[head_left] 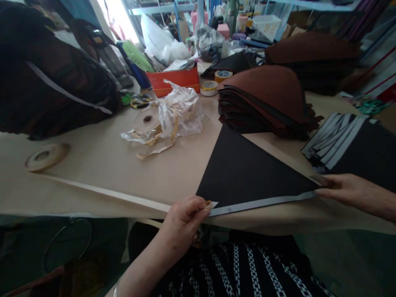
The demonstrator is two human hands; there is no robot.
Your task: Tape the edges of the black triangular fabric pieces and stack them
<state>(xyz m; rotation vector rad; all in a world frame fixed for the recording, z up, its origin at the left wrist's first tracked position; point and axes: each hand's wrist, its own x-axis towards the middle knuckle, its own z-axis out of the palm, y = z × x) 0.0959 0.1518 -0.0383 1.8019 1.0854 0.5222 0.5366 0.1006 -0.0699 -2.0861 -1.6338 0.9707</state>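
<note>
A black triangular fabric panel (pixel 247 169) lies at the table's front edge, a pale tape strip (pixel 260 204) along its near side. At the panel's left corner my left hand (pixel 185 218) is closed in a pinch on the tape; a small pale end sticks out past the fingertips. From that hand a length of tape (pixel 123 198) stretches left to a tape roll (pixel 45 156) on the table. My right hand (pixel 346 189) pinches the panel's right corner between thumb and fingers.
Behind the panel is a stack of brown and black pieces (pixel 262 90). Black pieces with pale strips (pixel 346 140) lie at right. Another tape roll (pixel 147 121) sits beside crumpled plastic (pixel 182 109). Farther back are a red box (pixel 173 80), scissors (pixel 140 101) and a dark fabric heap (pixel 55 82).
</note>
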